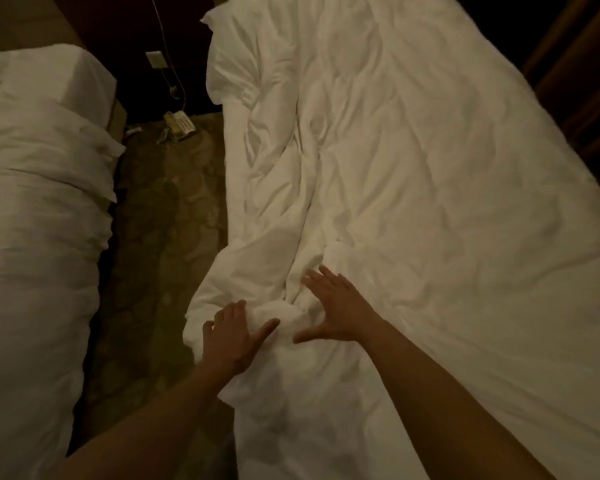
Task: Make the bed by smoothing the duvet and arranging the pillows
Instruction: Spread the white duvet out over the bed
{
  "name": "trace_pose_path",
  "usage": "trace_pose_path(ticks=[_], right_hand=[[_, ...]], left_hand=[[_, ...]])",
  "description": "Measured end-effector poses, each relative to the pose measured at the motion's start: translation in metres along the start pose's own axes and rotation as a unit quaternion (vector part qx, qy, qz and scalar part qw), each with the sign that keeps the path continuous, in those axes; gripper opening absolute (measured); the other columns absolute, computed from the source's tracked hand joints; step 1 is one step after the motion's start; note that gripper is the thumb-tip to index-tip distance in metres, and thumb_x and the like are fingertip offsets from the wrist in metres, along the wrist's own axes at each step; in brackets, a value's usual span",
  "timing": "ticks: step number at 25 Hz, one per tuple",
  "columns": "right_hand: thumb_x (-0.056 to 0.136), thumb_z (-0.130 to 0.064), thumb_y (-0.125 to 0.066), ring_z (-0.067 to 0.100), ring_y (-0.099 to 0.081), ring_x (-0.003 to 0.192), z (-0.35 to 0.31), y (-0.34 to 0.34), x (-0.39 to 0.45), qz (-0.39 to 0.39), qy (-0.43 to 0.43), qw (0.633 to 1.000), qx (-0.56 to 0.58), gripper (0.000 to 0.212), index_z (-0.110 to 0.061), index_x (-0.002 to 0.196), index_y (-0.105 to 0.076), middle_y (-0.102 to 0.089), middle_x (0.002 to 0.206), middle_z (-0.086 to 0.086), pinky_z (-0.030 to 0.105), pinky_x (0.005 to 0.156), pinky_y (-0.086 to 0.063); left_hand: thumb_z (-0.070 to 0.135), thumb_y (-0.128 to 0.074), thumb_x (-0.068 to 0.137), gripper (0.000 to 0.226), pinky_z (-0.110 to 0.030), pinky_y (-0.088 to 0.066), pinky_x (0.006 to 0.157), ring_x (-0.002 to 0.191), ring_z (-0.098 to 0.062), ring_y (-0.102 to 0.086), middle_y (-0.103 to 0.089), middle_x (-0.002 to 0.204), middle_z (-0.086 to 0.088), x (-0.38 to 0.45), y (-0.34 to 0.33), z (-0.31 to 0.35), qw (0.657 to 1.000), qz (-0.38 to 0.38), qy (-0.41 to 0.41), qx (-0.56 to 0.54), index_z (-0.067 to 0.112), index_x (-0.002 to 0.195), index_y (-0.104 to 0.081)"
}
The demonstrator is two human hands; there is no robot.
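Observation:
A white duvet [413, 188] covers the bed on the right, wrinkled along its left side and bunched into a lump near the left edge. My left hand [231, 336] lies flat on that lump at the bed's left edge, fingers spread. My right hand [336, 308] rests on the duvet just right of the lump, fingers straight and spread, thumb pointing toward the left hand. A white pillow [232, 64] shows at the far left corner of the bed, partly under the duvet.
A second bed [39, 220] with white bedding and a pillow [45, 81] stands on the left. A patterned carpet aisle [163, 220] runs between the beds. A telephone [179, 128] with cords lies on the floor at the aisle's far end.

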State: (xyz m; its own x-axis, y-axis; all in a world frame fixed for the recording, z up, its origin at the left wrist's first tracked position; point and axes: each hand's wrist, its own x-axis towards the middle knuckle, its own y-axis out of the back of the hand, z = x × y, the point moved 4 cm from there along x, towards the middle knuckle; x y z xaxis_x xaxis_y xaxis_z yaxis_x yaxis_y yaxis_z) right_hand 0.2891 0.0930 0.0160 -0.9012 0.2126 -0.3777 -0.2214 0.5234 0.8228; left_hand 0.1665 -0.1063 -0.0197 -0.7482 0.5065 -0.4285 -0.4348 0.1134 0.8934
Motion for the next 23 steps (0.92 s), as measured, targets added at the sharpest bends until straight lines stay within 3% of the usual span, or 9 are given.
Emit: trace_pose_path(ticks=[4, 8, 10, 13, 14, 17, 19, 21, 23], right_hand=[[0.053, -0.101, -0.047, 0.01, -0.003, 0.154, -0.017, -0.025, 0.045, -0.101, -0.035, 0.994, -0.002, 0.131, -0.026, 0.158, -0.024, -0.02, 0.166, -0.006, 0.043, 0.125, 0.003], [0.067, -0.096, -0.042, 0.023, -0.04, 0.141, -0.033, -0.051, 0.02, -0.199, -0.129, 0.971, -0.014, 0.112, -0.018, 0.148, -0.044, -0.047, 0.152, 0.004, 0.041, 0.12, -0.018], [0.071, -0.096, -0.034, 0.026, -0.056, 0.121, -0.043, -0.052, -0.002, -0.167, -0.169, 0.971, -0.016, 0.1, -0.018, 0.128, -0.061, -0.063, 0.133, 0.006, 0.043, 0.108, -0.032], [0.07, -0.097, -0.02, 0.024, -0.064, 0.097, -0.065, -0.047, -0.044, -0.098, -0.178, 0.977, -0.055, 0.097, -0.02, 0.1, -0.07, -0.071, 0.103, 0.003, 0.047, 0.103, -0.037], [0.07, -0.097, -0.016, 0.023, -0.064, 0.092, -0.073, -0.044, -0.058, -0.086, -0.18, 0.978, -0.067, 0.097, -0.019, 0.094, -0.071, -0.071, 0.097, 0.003, 0.048, 0.102, -0.038], [0.073, -0.095, -0.014, 0.024, -0.063, 0.093, -0.098, -0.038, -0.116, -0.051, -0.206, 0.973, -0.087, 0.096, -0.018, 0.087, -0.071, -0.069, 0.098, 0.002, 0.048, 0.096, -0.04], [0.072, -0.096, -0.014, 0.026, -0.063, 0.099, -0.111, -0.035, -0.156, -0.01, -0.237, 0.969, -0.075, 0.099, -0.017, 0.095, -0.071, -0.068, 0.107, 0.004, 0.047, 0.092, -0.042], [0.069, -0.097, -0.011, 0.027, -0.064, 0.101, -0.119, -0.033, -0.197, 0.045, -0.262, 0.962, -0.067, 0.105, -0.016, 0.103, -0.069, -0.069, 0.111, 0.005, 0.045, 0.088, -0.044], [0.066, -0.098, -0.009, 0.027, -0.066, 0.1, -0.128, -0.032, -0.24, 0.091, -0.282, 0.952, -0.072, 0.108, -0.018, 0.107, -0.067, -0.07, 0.112, 0.005, 0.042, 0.085, -0.047]], left_hand=[[0.101, 0.006, 0.064, 0.102, -0.045, -0.046, 0.088, 0.09, -0.022, -0.063, -0.064, 0.093, 0.005, 0.018, -0.007, -0.03, 0.993, -0.021, -0.049, -0.108, 0.028, 0.096, -0.059], [0.096, 0.008, 0.068, 0.092, -0.042, -0.047, 0.081, 0.074, -0.018, -0.057, -0.057, 0.076, 0.006, 0.008, -0.01, -0.039, 0.99, -0.027, -0.088, -0.11, 0.027, 0.078, -0.051], [0.092, 0.012, 0.071, 0.097, -0.044, -0.05, 0.085, 0.074, -0.02, -0.06, -0.06, 0.076, 0.003, -0.003, -0.009, -0.037, 0.987, -0.042, -0.113, -0.106, 0.025, 0.082, -0.057], [0.069, -0.01, 0.098, 0.076, -0.036, -0.051, 0.093, 0.088, -0.02, -0.064, -0.064, 0.093, -0.004, -0.037, -0.01, -0.03, 0.984, -0.056, -0.165, -0.044, 0.02, 0.136, -0.054], [0.062, -0.016, 0.102, 0.068, -0.034, -0.051, 0.093, 0.089, -0.021, -0.065, -0.064, 0.093, -0.004, -0.047, -0.009, -0.03, 0.985, -0.059, -0.159, -0.035, 0.017, 0.135, -0.054], [0.084, 0.012, 0.078, 0.099, -0.038, -0.054, 0.085, 0.075, -0.022, -0.064, -0.064, 0.077, -0.004, -0.087, 0.006, -0.023, 0.983, -0.062, -0.147, -0.094, 0.017, 0.08, -0.061], [0.081, 0.015, 0.08, 0.1, -0.034, -0.053, 0.072, 0.065, -0.018, -0.059, -0.064, 0.073, -0.006, -0.114, 0.017, -0.011, 0.973, -0.019, -0.214, -0.083, 0.014, 0.087, -0.059], [0.069, -0.003, 0.092, 0.081, -0.027, -0.043, 0.058, 0.053, -0.014, -0.051, -0.061, 0.064, -0.003, -0.139, 0.028, 0.002, 0.959, 0.012, -0.279, -0.052, 0.012, 0.096, -0.06], [0.071, -0.004, 0.087, 0.087, -0.027, -0.037, 0.061, 0.053, -0.012, -0.047, -0.055, 0.06, 0.002, -0.162, 0.035, 0.017, 0.959, 0.005, -0.277, -0.064, 0.01, 0.083, -0.066]])
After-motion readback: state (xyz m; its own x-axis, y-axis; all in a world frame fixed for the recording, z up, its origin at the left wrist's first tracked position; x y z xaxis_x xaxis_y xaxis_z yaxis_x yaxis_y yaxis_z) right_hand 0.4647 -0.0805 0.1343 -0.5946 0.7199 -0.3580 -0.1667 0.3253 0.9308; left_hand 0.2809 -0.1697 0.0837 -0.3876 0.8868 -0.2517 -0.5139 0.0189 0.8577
